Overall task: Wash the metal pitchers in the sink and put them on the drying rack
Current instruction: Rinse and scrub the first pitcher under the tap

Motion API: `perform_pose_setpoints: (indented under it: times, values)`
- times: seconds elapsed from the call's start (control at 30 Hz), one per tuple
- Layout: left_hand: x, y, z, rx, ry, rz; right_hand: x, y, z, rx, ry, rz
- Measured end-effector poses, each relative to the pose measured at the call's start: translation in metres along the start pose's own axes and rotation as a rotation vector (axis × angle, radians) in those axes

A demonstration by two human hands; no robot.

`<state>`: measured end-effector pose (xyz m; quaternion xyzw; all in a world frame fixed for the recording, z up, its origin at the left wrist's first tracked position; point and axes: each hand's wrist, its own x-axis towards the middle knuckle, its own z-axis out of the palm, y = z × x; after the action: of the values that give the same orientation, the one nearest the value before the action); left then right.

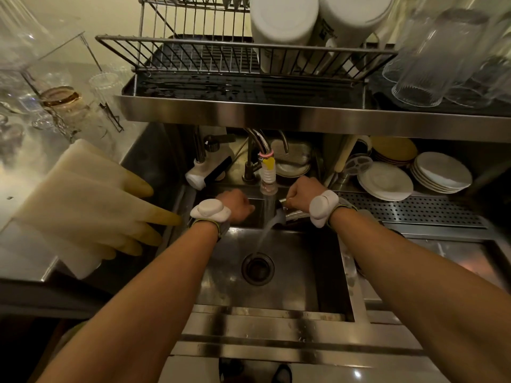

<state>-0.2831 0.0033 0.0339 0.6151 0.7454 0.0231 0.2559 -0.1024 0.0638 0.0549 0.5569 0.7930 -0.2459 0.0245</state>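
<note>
Stainless steel fills the middle of the frame, where we stand over a sink [304,272] with its drain [257,268] at the centre and a faucet [266,172] behind it sending a stream of water [268,225] down into the basin. Our right hand [300,193] is curled in a fist just right of the stream and grips a metal pitcher [294,214], which shows only as a shiny edge under the hand, right beside the running water. Our left hand [235,205] is on the other side of the stream with its fingers curled under; we cannot tell whether it holds anything. Across the top of the frame, on a steel shelf, is the wire drying rack [177,42], with two white containers [284,29] upside down at its right end and clear glasses [431,64] beside it at upper right. Pale rubber gloves [91,205] lie on the counter at left, and stacked plates [384,181] sit at right under the shelf.
</note>
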Motion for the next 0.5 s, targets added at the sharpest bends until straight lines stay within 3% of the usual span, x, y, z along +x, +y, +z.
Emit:
perform_pose_setpoints:
  times: [0.17,0.33,0.43,0.5]
  values:
    - [0.001,-0.004,0.006,-0.018,-0.011,-0.008,0.003,0.002,0.007,0.074,0.025,0.013]
    - [0.001,0.004,0.015,-0.118,-0.09,0.036,-0.001,0.013,0.025,0.234,0.096,0.145]
    - [0.001,0.011,0.025,-0.37,-0.141,0.017,-0.002,0.01,0.044,0.543,0.087,0.195]
    - [0.009,0.029,0.035,-0.637,-0.147,-0.107,0.013,0.017,0.062,0.687,-0.017,0.172]
